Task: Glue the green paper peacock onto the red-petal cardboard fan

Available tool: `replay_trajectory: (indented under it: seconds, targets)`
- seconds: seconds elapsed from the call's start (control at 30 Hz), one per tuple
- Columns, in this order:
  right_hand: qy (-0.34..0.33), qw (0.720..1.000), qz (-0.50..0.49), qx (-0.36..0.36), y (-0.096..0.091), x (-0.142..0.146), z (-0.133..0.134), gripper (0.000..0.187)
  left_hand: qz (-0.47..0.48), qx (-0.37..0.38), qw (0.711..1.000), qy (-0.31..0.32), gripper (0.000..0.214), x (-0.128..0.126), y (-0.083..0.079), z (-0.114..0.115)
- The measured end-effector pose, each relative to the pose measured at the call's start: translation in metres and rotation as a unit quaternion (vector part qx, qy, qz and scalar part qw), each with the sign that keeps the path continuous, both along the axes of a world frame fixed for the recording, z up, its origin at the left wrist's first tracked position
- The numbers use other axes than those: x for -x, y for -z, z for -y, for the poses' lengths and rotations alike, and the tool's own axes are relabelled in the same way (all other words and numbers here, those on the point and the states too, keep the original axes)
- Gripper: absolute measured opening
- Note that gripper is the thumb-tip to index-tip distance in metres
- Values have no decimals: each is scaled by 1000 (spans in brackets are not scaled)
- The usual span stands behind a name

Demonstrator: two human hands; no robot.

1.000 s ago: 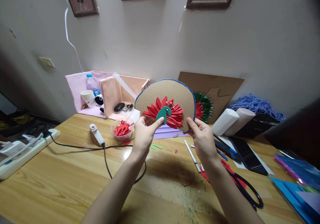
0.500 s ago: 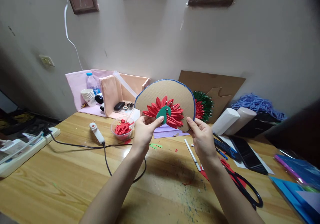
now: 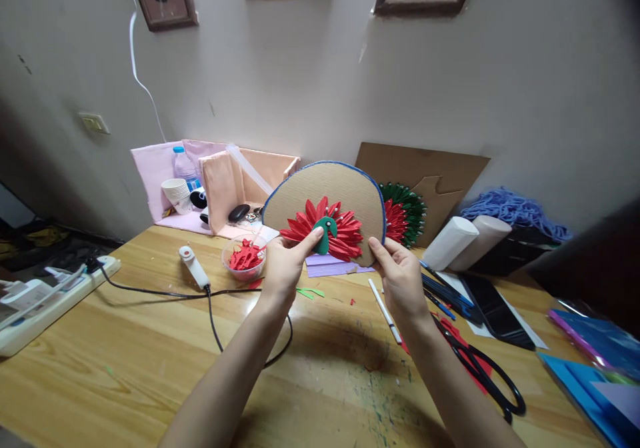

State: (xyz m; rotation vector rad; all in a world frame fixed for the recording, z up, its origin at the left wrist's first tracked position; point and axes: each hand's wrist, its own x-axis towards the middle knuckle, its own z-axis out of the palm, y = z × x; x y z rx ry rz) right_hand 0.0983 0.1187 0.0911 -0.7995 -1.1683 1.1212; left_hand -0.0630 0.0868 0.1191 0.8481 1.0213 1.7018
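Both my hands hold up a half-round cardboard piece (image 3: 330,191) with a blue edge above the wooden table (image 3: 125,355). Red paper petals (image 3: 345,231) fan out on it around a small green peacock body (image 3: 326,230). My left hand (image 3: 285,271) grips its lower left edge, thumb pressed on the petals beside the green body. My right hand (image 3: 400,278) pinches the lower right corner.
A clear bowl of red petals (image 3: 245,258), a glue gun (image 3: 194,268) with black cord, a power strip (image 3: 45,298), a white pen (image 3: 384,301) and black scissors (image 3: 480,368) lie on the table. A finished red-green fan (image 3: 405,211) leans on cardboard behind.
The cardboard piece has shifted slightly left and down with both hands. My left thumb has slid up next to the green body.
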Motion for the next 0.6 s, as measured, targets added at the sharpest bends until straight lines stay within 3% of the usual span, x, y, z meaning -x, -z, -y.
replay_trajectory:
  seconds: [0.4,0.6]
  targets:
    - [-16,1000,-25,2,-3,2,4,21,27,-11,1000,6,29,2,-2,1]
    - [3,1000,-15,4,-4,0,0,25,-54,-2,997,62,35,10,1,-3]
